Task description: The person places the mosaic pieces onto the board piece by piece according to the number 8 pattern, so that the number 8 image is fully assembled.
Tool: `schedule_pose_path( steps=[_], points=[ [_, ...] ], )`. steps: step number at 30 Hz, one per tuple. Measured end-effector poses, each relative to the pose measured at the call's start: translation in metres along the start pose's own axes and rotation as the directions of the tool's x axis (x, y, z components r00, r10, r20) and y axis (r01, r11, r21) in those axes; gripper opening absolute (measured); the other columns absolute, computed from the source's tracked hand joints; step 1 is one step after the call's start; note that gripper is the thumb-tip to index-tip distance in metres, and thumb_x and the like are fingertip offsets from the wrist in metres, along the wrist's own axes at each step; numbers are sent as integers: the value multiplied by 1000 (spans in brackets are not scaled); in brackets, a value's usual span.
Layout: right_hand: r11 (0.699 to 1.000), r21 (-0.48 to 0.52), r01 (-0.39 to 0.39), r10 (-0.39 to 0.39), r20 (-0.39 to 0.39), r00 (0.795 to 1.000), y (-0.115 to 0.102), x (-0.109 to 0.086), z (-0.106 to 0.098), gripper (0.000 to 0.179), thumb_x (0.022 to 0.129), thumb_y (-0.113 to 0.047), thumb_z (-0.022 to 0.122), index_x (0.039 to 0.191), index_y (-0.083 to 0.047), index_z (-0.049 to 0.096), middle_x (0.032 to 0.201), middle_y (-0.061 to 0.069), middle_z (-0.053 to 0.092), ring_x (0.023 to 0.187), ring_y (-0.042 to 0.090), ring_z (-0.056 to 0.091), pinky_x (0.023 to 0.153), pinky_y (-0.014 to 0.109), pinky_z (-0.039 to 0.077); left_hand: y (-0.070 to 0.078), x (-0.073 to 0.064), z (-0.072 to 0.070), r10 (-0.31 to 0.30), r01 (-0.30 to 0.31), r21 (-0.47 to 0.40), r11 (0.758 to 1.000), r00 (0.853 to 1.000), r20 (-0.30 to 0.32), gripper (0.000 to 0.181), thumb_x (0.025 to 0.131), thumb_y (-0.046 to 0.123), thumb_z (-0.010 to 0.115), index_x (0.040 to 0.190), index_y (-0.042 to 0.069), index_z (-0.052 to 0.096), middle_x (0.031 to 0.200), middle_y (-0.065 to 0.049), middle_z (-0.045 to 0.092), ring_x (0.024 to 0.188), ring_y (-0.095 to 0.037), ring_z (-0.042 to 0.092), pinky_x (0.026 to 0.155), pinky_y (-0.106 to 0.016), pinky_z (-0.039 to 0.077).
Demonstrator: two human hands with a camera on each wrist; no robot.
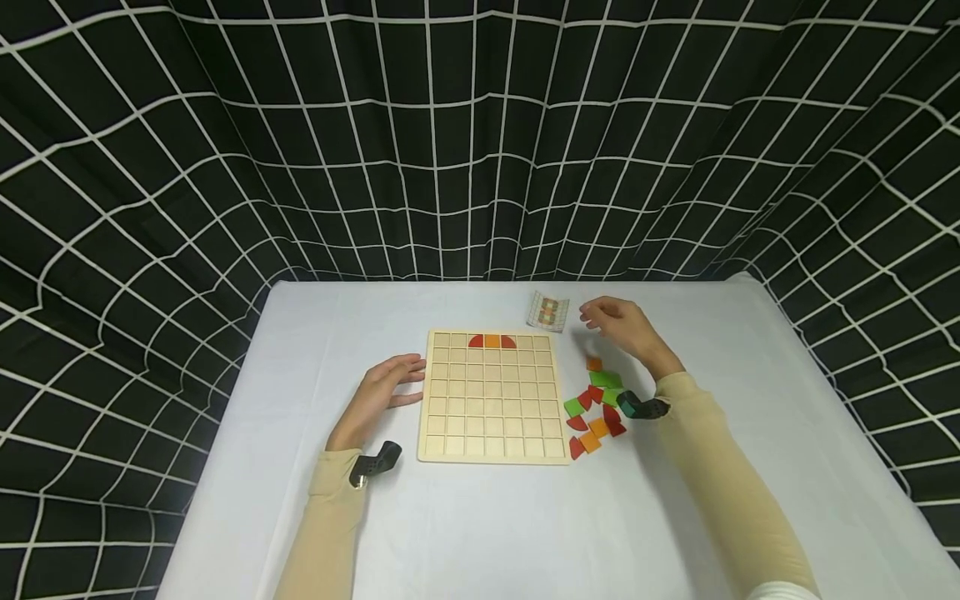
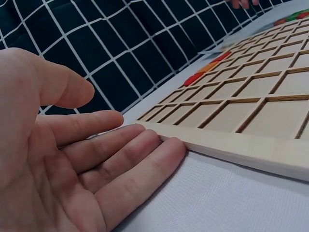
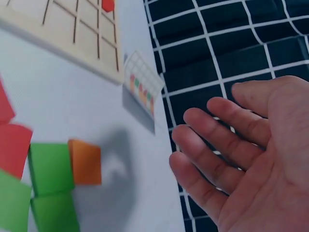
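A wooden grid board (image 1: 491, 400) lies on the table, with two red quarter-round pieces and an orange square (image 1: 492, 341) between them in its far row. My left hand (image 1: 381, 392) is at the board's left edge, fingertips right at the rim, fingers relaxed, nothing held. Over the table at the far right, my right hand (image 1: 618, 325) hovers beside a small creased pattern card (image 1: 548, 312). In the right wrist view its fingers (image 3: 207, 164) are loosely bent with nothing between them. Below that hand lie loose green squares (image 3: 50, 164) and an orange square (image 3: 86, 162).
Several red, orange and green pieces (image 1: 597, 427) lie scattered right of the board. A white cloth (image 1: 480, 525) covers the table. Black curtains (image 1: 450, 150) with a white grid hang behind it and at both sides. Each wrist wears a dark camera mount (image 1: 375, 464).
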State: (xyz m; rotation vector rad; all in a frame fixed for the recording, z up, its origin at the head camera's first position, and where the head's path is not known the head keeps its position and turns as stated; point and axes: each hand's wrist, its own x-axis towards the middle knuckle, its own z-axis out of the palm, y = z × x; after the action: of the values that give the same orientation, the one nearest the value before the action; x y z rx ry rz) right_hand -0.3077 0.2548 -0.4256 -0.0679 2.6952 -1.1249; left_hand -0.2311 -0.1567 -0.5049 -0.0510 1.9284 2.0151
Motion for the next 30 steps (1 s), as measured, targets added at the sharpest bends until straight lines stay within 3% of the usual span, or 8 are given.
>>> schedule_pose_path(
  steps=[4, 11, 30],
  points=[
    [996, -77, -49, 52, 42, 998, 10, -8, -4, 45, 107, -36, 46, 133, -2, 60, 133, 22, 62, 120, 38, 57, 109, 57, 51, -1, 1, 0, 8, -8, 11, 1000, 1000, 8, 43, 108, 25, 44, 144, 3, 50, 148, -15, 53, 134, -33, 56, 98, -35, 62],
    [977, -202, -65, 88, 104, 991, 28, -19, -7, 37, 104, -27, 55, 131, -3, 64, 133, 24, 61, 119, 38, 56, 107, 57, 52, -2, 2, 0, 19, -19, 7, 1000, 1000, 15, 41, 109, 24, 44, 143, 3, 51, 148, -15, 53, 131, -31, 57, 97, -34, 62],
    [961, -246, -129, 165, 132, 977, 42, -38, 5, 39, 104, -26, 56, 135, -4, 61, 137, 22, 60, 122, 37, 55, 112, 59, 49, -3, 1, -3, 33, -34, 33, 999, 999, 37, 43, 109, 28, 44, 145, 4, 50, 148, -15, 53, 132, -28, 56, 98, -32, 62]
  ],
)
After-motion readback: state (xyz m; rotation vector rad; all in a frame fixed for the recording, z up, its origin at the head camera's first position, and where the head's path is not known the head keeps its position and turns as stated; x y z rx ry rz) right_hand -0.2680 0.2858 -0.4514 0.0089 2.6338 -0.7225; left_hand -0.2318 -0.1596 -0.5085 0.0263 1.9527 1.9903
